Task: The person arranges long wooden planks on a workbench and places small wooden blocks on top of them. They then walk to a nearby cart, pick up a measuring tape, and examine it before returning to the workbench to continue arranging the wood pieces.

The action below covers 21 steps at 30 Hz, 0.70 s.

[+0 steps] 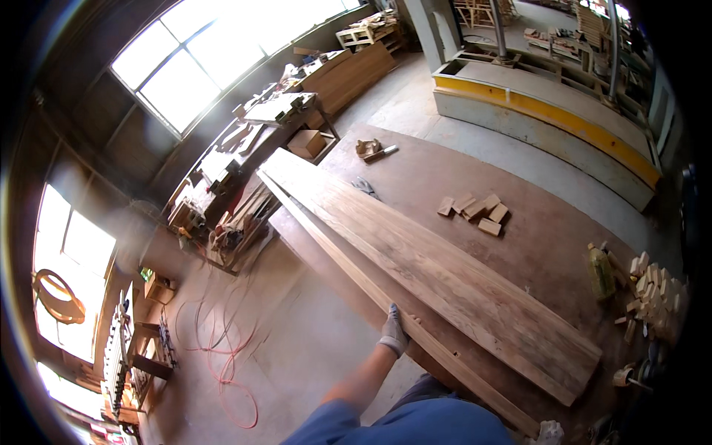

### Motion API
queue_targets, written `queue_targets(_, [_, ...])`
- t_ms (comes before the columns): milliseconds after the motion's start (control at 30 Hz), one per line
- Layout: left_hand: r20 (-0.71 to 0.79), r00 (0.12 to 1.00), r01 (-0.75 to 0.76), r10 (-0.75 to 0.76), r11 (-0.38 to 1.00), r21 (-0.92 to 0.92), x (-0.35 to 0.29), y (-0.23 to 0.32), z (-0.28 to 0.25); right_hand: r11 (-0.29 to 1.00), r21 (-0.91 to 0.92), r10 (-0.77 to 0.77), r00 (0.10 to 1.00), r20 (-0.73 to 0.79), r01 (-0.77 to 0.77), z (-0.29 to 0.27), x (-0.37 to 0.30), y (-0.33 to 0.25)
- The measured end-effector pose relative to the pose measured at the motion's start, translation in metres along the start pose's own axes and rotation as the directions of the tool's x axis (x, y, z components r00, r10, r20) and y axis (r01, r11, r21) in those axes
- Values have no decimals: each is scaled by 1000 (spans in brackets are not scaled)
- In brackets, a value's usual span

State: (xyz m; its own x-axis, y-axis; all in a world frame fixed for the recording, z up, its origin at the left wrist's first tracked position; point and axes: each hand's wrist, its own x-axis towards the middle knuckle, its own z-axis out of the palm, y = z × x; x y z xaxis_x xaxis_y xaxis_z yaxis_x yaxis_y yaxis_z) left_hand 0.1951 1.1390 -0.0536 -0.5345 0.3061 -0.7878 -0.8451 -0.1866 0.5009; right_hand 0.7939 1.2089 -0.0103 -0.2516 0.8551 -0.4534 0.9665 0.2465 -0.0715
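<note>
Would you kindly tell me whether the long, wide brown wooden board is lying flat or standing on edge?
Lying flat: the long, wide brown wooden board shows its broad grained face upward over the reddish-brown tabletop.

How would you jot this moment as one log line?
Left gloved hand: gripping narrow wooden strip | Right hand: at strip's near end, grip unclear | Beside strip: wide plank | On table: small wood blocks

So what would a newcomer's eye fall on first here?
Probably the long, wide brown wooden board slanting across the large brown worktop, with a long, narrow pale wooden strip along its left side. The greyish-white-gloved left grip holds that strip at lower centre. Upper right, a yellow band on a long grey machine base stands out.
</note>
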Motion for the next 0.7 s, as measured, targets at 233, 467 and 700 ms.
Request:
queue_targets(233, [54,979,198,-198,980,12,-57,-40,15,995,13,100,991,-85,-99,5,-29,54])
queue_targets(467, [171,952,239,-255,965,108,-88,-60,39,987,25,162,981,-102,-161,17,-62,87])
queue_targets(700, [395,870,139,-296,915,378,-68,-115,55,1000,-15,-23,950,-312,19,74,-108,163])
